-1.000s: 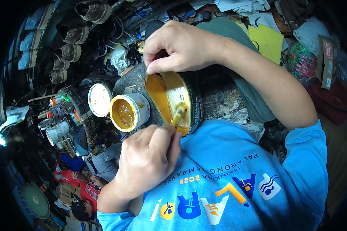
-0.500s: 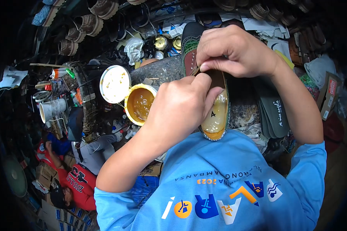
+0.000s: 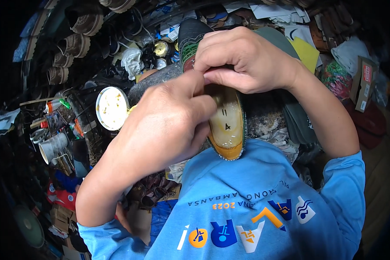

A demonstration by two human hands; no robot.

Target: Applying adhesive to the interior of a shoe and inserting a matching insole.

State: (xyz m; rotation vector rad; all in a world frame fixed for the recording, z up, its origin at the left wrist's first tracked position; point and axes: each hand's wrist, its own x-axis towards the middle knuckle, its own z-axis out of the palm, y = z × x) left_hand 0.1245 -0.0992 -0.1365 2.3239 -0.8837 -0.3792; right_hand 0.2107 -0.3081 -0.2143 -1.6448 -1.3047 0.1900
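Observation:
A shoe part with a glossy, glue-like pale yellow surface [image 3: 226, 125] and a stitched rim lies against my blue shirt, its near end rounded. My right hand [image 3: 251, 60] is closed in a pinch above its far part. My left hand [image 3: 167, 119] is curled beside it, with its index fingertip against my right fingertips. What the two pinches hold is hidden and too small to name. Beyond my fingers show green threads [image 3: 189, 51] and a dark, rounded toe-shaped piece [image 3: 195, 32].
Left of my hands is a round, glue-spotted lid [image 3: 112, 108]; its can is behind my left hand. Dark green sole sheets [image 3: 297, 119] lie to the right. Several brown shoes [image 3: 76, 45] line the upper left. A white mug-like container [image 3: 53, 147] stands at far left.
The view has shifted, so the surroundings sit differently. My left hand has moved closer to my right fingertips and covers the glue can. Both hands stay at the shoe part.

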